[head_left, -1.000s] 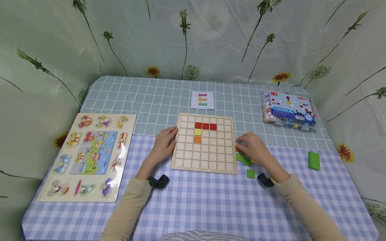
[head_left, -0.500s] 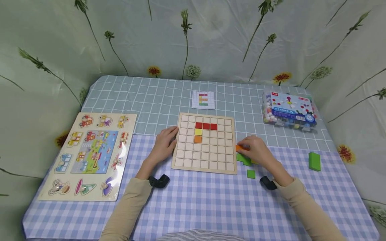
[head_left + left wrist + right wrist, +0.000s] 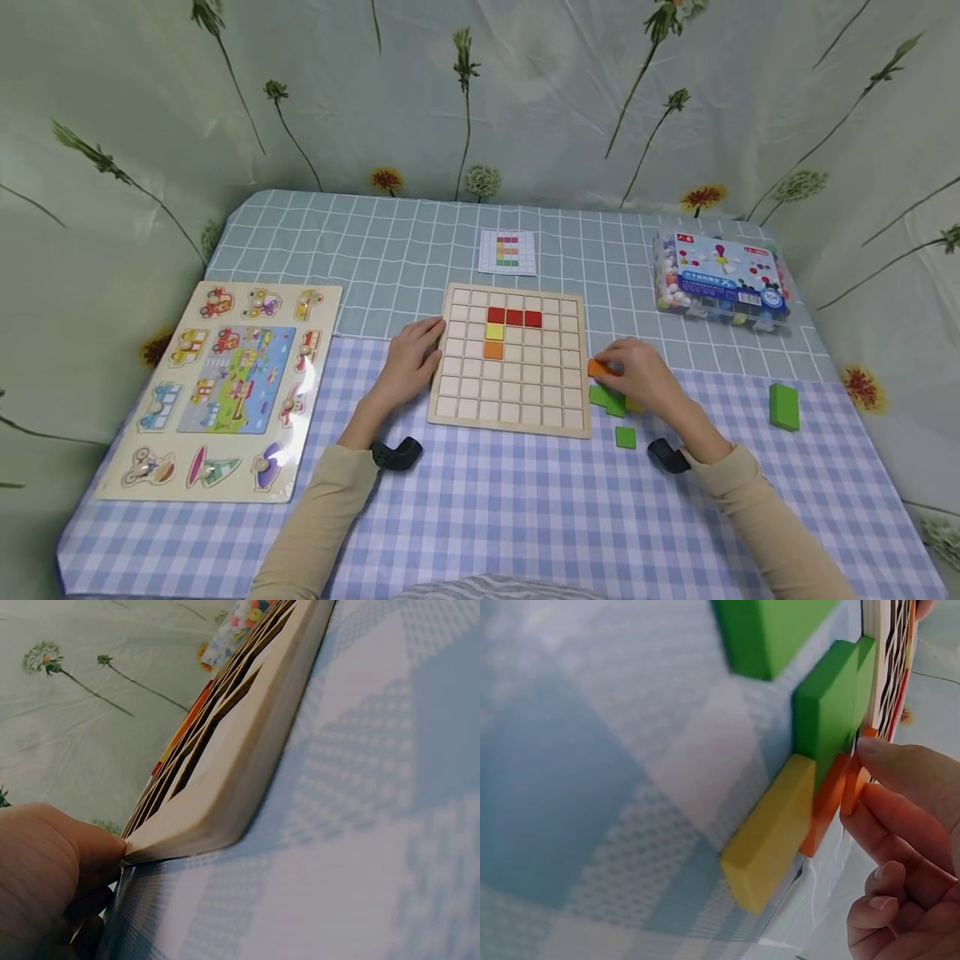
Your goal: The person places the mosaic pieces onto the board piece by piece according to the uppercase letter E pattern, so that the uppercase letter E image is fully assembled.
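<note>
A square wooden grid board (image 3: 517,392) lies mid-table, bearing a row of red tiles (image 3: 514,317), with a yellow tile (image 3: 495,332) and an orange tile (image 3: 493,350) below its left end. Against the board's left edge rests my left hand (image 3: 407,362); the left wrist view shows its thumb (image 3: 105,846) at the corner. My right hand (image 3: 636,369) pinches another orange tile (image 3: 853,784) between thumb and index finger, beside the board's right edge. Close by lie green tiles (image 3: 829,705), a yellow tile (image 3: 772,832) and one more orange tile (image 3: 823,806).
Behind the board is a card (image 3: 507,252) printed with a coloured grid pattern. A wooden peg puzzle (image 3: 311,400) lies at the left. At the back right stands a clear box (image 3: 723,279) of small coloured parts, with a green block (image 3: 784,407) nearer the right edge.
My right hand has drawn slightly back from the board's edge, and the orange tile in its fingers has come into clearer view. The left hand stays at the board's left edge.
</note>
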Demonstrator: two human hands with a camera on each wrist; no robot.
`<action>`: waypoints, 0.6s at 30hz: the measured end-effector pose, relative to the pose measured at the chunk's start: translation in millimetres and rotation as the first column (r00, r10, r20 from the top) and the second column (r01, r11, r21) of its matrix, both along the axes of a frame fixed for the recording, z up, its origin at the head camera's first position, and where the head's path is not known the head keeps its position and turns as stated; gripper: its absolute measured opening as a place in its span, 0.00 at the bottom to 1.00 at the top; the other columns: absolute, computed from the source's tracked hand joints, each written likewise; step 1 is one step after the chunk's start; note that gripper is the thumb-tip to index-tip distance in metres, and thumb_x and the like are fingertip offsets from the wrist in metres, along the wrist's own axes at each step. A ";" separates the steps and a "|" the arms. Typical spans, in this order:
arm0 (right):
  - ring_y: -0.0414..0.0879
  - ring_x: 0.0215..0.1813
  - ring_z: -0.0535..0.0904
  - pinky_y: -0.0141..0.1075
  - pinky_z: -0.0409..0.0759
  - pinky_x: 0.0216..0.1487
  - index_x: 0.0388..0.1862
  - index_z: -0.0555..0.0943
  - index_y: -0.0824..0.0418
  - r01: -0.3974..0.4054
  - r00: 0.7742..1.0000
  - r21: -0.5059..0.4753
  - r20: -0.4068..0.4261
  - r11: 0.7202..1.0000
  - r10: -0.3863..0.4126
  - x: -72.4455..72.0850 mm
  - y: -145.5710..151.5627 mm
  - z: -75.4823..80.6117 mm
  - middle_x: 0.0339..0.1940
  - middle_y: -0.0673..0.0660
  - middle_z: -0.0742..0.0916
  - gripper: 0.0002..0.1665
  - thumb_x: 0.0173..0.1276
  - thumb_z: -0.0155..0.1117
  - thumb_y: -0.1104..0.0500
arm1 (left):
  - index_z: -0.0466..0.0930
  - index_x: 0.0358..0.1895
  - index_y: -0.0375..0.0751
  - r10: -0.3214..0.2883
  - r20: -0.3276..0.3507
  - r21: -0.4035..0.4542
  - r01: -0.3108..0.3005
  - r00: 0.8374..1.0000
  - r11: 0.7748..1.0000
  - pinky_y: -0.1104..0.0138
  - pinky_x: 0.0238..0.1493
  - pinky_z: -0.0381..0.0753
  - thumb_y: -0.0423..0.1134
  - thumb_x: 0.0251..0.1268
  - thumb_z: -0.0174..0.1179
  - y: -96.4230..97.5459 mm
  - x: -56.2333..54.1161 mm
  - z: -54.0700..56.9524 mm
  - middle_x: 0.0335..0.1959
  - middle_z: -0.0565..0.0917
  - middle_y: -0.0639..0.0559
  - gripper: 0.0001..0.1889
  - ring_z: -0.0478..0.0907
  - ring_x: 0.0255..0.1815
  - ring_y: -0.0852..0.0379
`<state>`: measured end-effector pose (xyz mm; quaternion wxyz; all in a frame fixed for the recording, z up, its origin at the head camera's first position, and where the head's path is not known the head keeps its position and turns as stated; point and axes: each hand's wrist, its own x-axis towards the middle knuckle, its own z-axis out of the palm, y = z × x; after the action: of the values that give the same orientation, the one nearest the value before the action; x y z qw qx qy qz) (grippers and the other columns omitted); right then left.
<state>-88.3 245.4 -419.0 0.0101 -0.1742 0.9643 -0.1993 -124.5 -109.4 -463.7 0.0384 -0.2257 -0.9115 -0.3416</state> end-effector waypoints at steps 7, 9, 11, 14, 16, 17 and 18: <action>0.52 0.40 0.81 0.45 0.79 0.43 0.37 0.87 0.65 -0.022 1.000 0.065 0.002 0.998 0.022 -5.7 -0.1 6.3 0.34 0.59 0.88 0.11 0.56 0.69 0.61 | 0.67 0.64 0.30 -0.003 0.002 0.005 0.003 1.000 1.000 0.41 0.57 0.64 0.33 0.64 0.52 1.0 0.4 -1.1 0.65 0.71 0.36 0.25 0.66 0.65 0.37; 0.52 0.40 0.81 0.45 0.79 0.43 0.38 0.87 0.65 -0.028 1.000 0.076 -0.007 0.997 0.029 -7.8 -0.7 9.0 0.34 0.59 0.87 0.11 0.56 0.69 0.61 | 0.68 0.64 0.30 -0.001 0.001 0.000 0.001 1.000 1.000 0.41 0.58 0.64 0.33 0.64 0.52 1.0 0.0 -1.3 0.65 0.71 0.36 0.24 0.66 0.65 0.37; 0.52 0.41 0.81 0.45 0.80 0.43 0.38 0.87 0.64 -0.028 0.999 0.077 -0.017 0.997 0.030 -10.1 -3.4 12.1 0.35 0.59 0.87 0.12 0.56 0.69 0.60 | 0.68 0.64 0.31 -0.001 -0.004 -0.001 0.001 1.000 1.000 0.41 0.58 0.64 0.33 0.64 0.52 1.0 -0.7 -1.2 0.65 0.71 0.37 0.24 0.66 0.65 0.37; 0.52 0.42 0.80 0.45 0.79 0.45 0.38 0.87 0.65 -0.035 0.999 0.057 -0.024 0.998 0.036 -14.4 -11.0 14.8 0.36 0.59 0.87 0.13 0.55 0.70 0.60 | 0.68 0.64 0.31 -0.002 -0.011 0.001 0.002 1.000 1.000 0.41 0.59 0.64 0.33 0.65 0.52 0.8 -1.8 -1.0 0.65 0.71 0.37 0.24 0.66 0.65 0.37; 0.52 0.43 0.80 0.45 0.78 0.46 0.38 0.86 0.65 -0.051 0.998 0.042 -0.027 0.998 0.052 -17.2 -18.9 15.6 0.36 0.59 0.87 0.13 0.55 0.70 0.59 | 0.68 0.64 0.31 -0.002 -0.010 0.000 0.002 1.000 1.000 0.41 0.59 0.64 0.33 0.65 0.51 0.6 -1.9 -1.3 0.65 0.71 0.37 0.24 0.66 0.66 0.37; 0.52 0.43 0.80 0.45 0.78 0.46 0.38 0.86 0.66 -0.060 0.998 0.031 -0.027 0.998 0.061 -18.5 -23.2 15.3 0.36 0.59 0.87 0.14 0.55 0.70 0.59 | 0.68 0.64 0.31 -0.001 -0.003 0.003 0.001 1.000 1.000 0.41 0.59 0.64 0.33 0.65 0.51 0.4 -1.6 -1.5 0.65 0.71 0.37 0.24 0.66 0.66 0.37; 0.52 0.43 0.80 0.44 0.78 0.46 0.38 0.86 0.66 -0.071 0.997 0.020 -0.027 0.997 0.072 -19.7 -27.8 15.0 0.36 0.59 0.87 0.14 0.55 0.70 0.59 | 0.68 0.64 0.31 0.000 0.003 0.003 0.000 1.000 1.000 0.41 0.59 0.64 0.33 0.64 0.51 0.2 -1.0 -1.6 0.65 0.71 0.37 0.24 0.66 0.66 0.37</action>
<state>-108.0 217.6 -404.0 0.0054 -0.2113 0.9593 -0.1874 -125.5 -109.2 -465.3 0.0373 -0.2250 -0.9110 -0.3435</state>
